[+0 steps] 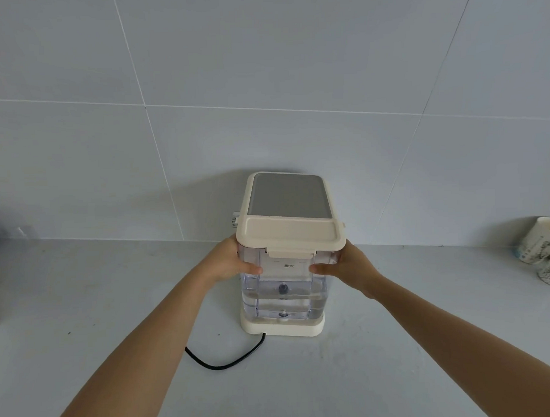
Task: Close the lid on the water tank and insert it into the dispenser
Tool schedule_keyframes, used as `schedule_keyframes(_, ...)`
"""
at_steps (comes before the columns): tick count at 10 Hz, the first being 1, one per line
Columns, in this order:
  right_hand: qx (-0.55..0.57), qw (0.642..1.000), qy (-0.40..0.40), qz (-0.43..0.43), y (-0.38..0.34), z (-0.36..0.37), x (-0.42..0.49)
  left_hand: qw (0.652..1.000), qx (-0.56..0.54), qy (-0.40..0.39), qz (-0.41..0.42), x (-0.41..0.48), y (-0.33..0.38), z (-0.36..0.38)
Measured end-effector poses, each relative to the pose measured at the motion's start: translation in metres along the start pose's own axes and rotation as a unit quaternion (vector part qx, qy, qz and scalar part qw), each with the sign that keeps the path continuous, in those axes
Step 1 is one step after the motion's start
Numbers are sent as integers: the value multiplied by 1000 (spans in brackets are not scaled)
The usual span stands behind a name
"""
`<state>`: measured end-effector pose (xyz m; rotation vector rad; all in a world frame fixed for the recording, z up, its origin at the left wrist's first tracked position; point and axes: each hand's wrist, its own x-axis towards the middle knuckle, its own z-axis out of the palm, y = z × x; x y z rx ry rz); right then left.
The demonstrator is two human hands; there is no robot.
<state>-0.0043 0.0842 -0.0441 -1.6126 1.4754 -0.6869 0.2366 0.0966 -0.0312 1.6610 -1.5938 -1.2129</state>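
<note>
Nearest the camera, two bare forearms are stretched forward over the grey counter point(83, 293), whose near stretch on both sides lies open. A black cord point(224, 360) is looped on the counter just before the dispenser point(289, 197), running in at the left of its cream base. The clear tank point(284, 289) is seated upright on that base, its foot inside the base's raised rim, with water seen in its lower part. It is gripped near its top from both sides: the left hand point(230, 261) is wrapped around the left edge, thumb laid across the front face, and the right hand point(347, 266) is closed likewise around the right edge. The far fingers are hidden behind the tank. The cream lid point(290, 236) is shut flat, its front latch folded down. Farther right, two mugs point(541, 250) are stood near the tiled wall point(262, 68), well apart from the dispenser.
</note>
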Motion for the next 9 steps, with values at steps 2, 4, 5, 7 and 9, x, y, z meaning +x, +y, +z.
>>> schedule_keyframes(2, -2, 1000, 5, 6, 3, 2, -2, 1000, 3, 7, 1, 1, -1, 4)
schedule_keyframes(4, -3, 1000, 13, 4, 1, 4, -4, 1000, -3, -2, -2, 2, -6, 2)
schedule_keyframes(5, -4, 1000, 7, 3, -2, 4, -7, 1000, -14, -1, -6, 1, -5, 4)
schedule_keyframes(7, -25, 1000, -8, 7, -3, 2, -11, 998, -40, 42, -3, -9, -12, 14)
schedule_keyframes(9, -40, 997, -59, 25, -15, -11, -23, 992, -45, 117, 4, -25, -12, 25)
